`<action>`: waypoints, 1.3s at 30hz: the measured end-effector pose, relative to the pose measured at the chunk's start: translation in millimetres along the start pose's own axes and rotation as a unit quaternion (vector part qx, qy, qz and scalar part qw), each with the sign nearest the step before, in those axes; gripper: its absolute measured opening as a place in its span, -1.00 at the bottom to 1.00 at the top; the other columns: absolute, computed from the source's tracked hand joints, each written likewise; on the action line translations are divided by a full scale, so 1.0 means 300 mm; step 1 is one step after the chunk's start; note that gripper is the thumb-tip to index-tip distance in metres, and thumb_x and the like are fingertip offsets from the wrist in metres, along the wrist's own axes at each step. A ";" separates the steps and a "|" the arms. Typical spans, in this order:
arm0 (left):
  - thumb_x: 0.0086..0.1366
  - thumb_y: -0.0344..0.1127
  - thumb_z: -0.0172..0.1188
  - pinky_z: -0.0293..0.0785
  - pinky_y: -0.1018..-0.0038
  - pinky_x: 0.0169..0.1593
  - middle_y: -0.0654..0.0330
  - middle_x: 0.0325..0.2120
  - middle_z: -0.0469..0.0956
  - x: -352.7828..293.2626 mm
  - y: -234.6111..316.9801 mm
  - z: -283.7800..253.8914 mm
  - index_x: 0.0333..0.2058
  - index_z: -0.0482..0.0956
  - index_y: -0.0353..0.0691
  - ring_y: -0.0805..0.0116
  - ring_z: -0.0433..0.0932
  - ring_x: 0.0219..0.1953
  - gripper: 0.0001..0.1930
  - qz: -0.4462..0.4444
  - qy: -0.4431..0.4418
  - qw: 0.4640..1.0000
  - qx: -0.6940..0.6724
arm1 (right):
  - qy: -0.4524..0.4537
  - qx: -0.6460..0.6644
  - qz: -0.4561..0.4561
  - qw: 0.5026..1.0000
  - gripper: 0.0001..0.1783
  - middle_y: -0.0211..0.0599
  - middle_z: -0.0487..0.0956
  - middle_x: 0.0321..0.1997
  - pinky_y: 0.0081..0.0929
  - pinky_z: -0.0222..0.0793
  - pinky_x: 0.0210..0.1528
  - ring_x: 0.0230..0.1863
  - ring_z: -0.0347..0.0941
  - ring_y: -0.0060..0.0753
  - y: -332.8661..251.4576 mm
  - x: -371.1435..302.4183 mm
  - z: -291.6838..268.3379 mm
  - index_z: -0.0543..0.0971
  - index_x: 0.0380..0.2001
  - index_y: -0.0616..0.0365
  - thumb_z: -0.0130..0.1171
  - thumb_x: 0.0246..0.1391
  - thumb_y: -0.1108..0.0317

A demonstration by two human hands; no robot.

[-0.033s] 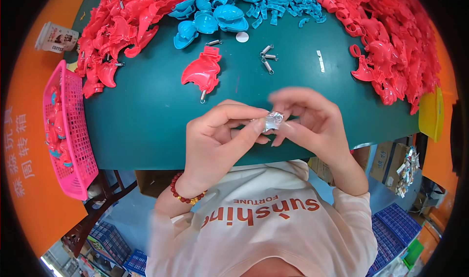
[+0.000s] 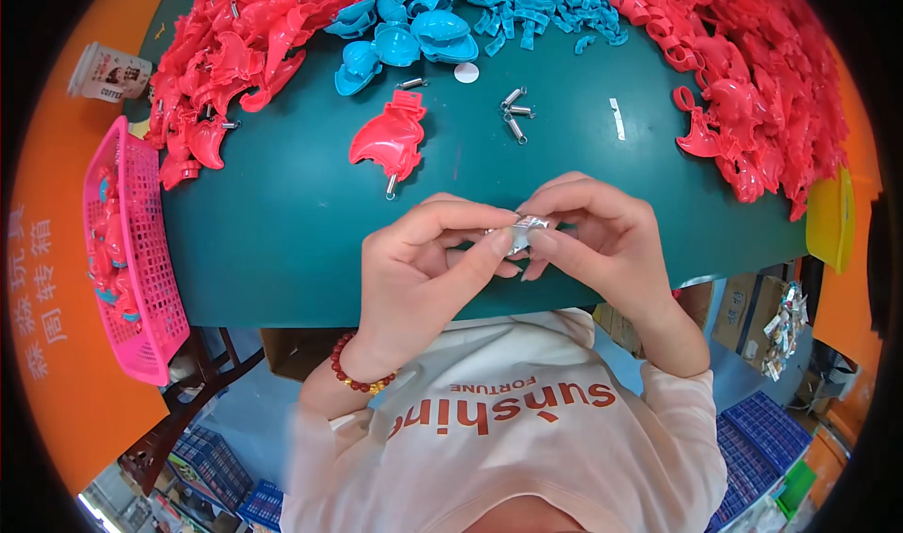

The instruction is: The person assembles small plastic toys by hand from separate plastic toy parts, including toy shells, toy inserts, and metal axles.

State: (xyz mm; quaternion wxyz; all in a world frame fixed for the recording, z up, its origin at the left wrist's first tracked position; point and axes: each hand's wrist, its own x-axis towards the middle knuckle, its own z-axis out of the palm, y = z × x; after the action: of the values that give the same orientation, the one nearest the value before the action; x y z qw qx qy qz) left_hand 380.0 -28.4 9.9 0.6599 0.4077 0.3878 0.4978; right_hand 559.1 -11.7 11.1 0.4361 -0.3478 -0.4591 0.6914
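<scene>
Between my two hands, above the near side of the green table (image 2: 282,241), is a small shiny silver foil packet (image 2: 522,236). My left hand (image 2: 414,260), with a red bead bracelet (image 2: 353,373) on its wrist, pinches one end between thumb and fingertips. The other end is pinched by my right hand (image 2: 607,237). Fingers cover much of the packet, so its contents cannot be seen. Beyond my hands lies a red curved plastic piece (image 2: 388,141) with a metal spring (image 2: 390,187) at its lower tip.
Loose springs (image 2: 515,114) lie mid-table. Red plastic parts are heaped at far left (image 2: 249,53) and far right (image 2: 752,91). Blue shells (image 2: 442,32) and small blue pieces (image 2: 550,1) sit between them. A pink basket (image 2: 155,251) and paper cup (image 2: 108,74) stand at left.
My right index finger, raised and blurred before, has come down onto the packet. My left hand has hardly moved.
</scene>
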 end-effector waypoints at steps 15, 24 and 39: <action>0.17 -0.61 0.13 0.58 0.51 -0.19 0.03 -0.24 0.53 -0.038 -0.038 0.053 -0.17 0.49 -0.44 0.39 0.56 -0.24 -0.78 0.065 0.138 0.988 -0.036 | 0.070 -0.566 -0.374 0.731 -0.59 -0.03 0.46 -0.08 -0.39 0.29 -0.10 -0.16 0.38 -0.19 0.091 -0.008 0.053 0.46 -0.06 0.33 0.05 -0.07 0.64; 0.18 -0.61 0.11 0.56 0.53 -0.21 0.00 -0.26 0.55 -0.017 -0.048 0.056 -0.12 0.40 -0.46 0.37 0.57 -0.25 -0.73 0.047 0.084 0.994 -0.051 | 0.046 -0.256 -0.191 0.946 -0.69 -0.09 0.49 -0.08 -0.43 0.32 -0.07 -0.09 0.39 -0.26 0.049 -0.039 0.030 0.50 -0.11 0.31 0.06 0.02 0.59; 0.38 -0.37 -0.24 0.61 0.43 -0.34 -0.25 -0.03 0.38 -0.028 -0.052 0.117 0.12 0.18 -0.51 0.08 0.57 -0.18 -0.59 0.034 0.021 0.988 0.148 | 0.284 -0.247 -0.222 0.900 -0.87 -0.35 0.57 -0.25 -0.51 0.38 -0.10 -0.20 0.46 -0.51 -0.016 -0.141 -0.200 0.60 -0.32 0.16 0.17 0.03 0.43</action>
State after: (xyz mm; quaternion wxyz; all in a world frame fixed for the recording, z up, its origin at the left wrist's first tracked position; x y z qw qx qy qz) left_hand 415.9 -44.7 9.2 0.5672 0.5032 0.4565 0.4656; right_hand 629.3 -29.9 -1.2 0.5902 -0.5150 -0.5370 0.3131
